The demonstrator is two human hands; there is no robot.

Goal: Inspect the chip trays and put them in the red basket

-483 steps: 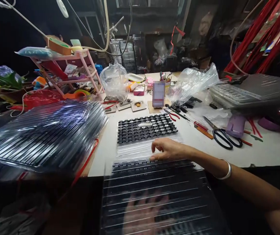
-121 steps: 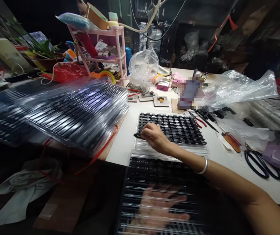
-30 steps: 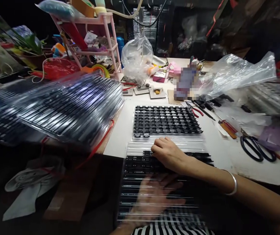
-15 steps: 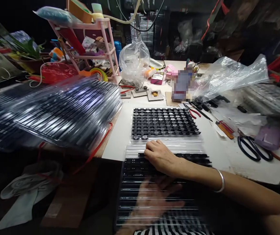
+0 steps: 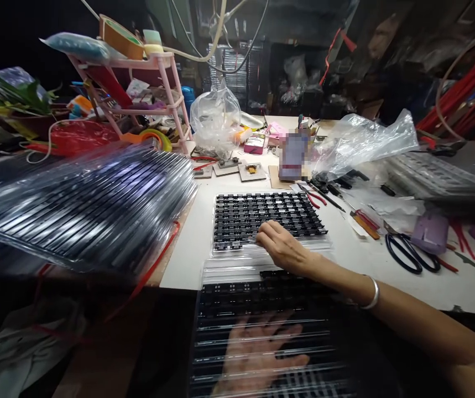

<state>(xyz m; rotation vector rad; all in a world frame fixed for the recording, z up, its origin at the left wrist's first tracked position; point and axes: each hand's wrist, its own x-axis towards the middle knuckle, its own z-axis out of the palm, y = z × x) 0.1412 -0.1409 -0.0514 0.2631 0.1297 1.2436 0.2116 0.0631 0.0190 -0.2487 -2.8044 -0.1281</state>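
My right hand (image 5: 285, 246), with a silver bangle on the wrist, is closed in a pinch at the near row of the far tray. Whatever is between its fingertips is too small to make out. That clear plastic tray (image 5: 214, 221) lies flat on the table and carries rows of small black circuit parts (image 5: 268, 213). Nearer to me is a clear ribbed tray (image 5: 216, 271), with black part strips (image 5: 231, 288) in its upper grooves. My left hand (image 5: 257, 354) shows through the ribbed tray from below, palm up, fingers spread.
Left of the trays lies a pile of ribbed plastic trays (image 5: 96, 204) with red straps. At right are black-handled scissors (image 5: 405, 254), a screwdriver (image 5: 365, 224) and red-handled pliers (image 5: 315, 200). A pink shelf (image 5: 171, 83) and plastic bags (image 5: 214, 119) stand behind.
My right hand has moved forward from the near tray's top strip to the far tray's near row. That strip's left end now starts farther right. The view has shifted slightly.
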